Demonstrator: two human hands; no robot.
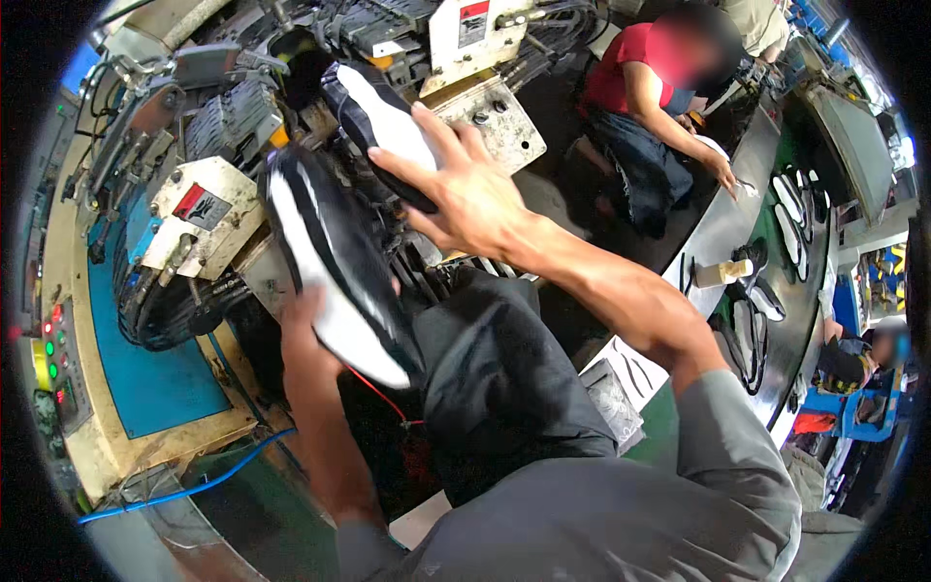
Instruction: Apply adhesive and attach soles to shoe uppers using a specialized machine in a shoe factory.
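Note:
My left hand (308,325), blurred by motion, is closed on a black shoe (373,262) with a broad white band along its side. The shoe slants upward toward the machine, and part of the hand's grip is hidden by it. A second black and white shoe (388,121) sits at the machine's other station. Over its near end lies my right hand (470,189), fingers spread and touching its side. Metal clamps and hoses of the machine (228,126) surround the far ends of both shoes.
A control panel (60,364) with lit buttons stands at far left, beside a blue mat (160,373). Ahead right, a person in red (645,73) works at a metal bench (713,228) carrying shoe parts (790,218). A blue hose (199,488) crosses lower left.

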